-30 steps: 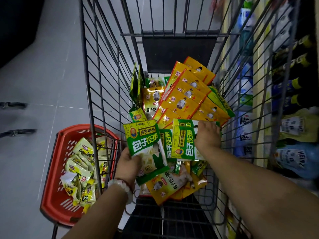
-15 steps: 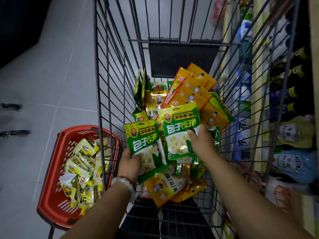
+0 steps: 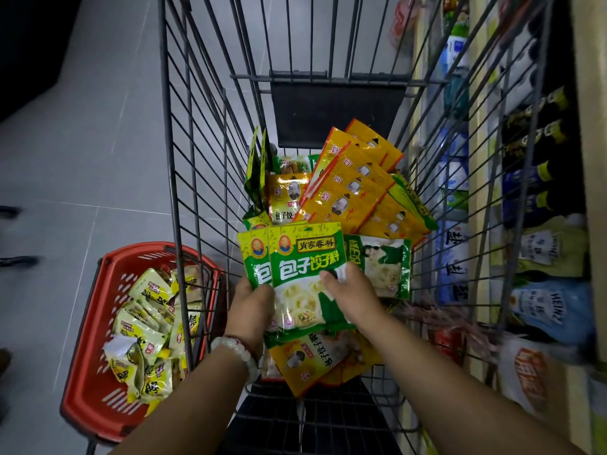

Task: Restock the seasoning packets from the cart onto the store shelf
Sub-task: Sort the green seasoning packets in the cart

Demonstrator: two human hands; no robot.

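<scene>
Inside the wire cart lie several seasoning packets: orange ones fanned at the back, green ones near the front. My left hand grips the lower left edge of a stack of green packets. My right hand presses the top green packet onto that stack, thumb on its face. Another green packet lies sideways behind my right hand. More orange packets rest under the stack. The store shelf runs along the cart's right side.
A red plastic basket holding several yellow packets stands on the grey tiled floor left of the cart. The shelf at right carries bottles, pouches and a Heinz bag, seen through the cart's wires.
My right hand picked a green packet from the pile and carried it left onto the packet held in my left hand. The two now overlap as a stack.
</scene>
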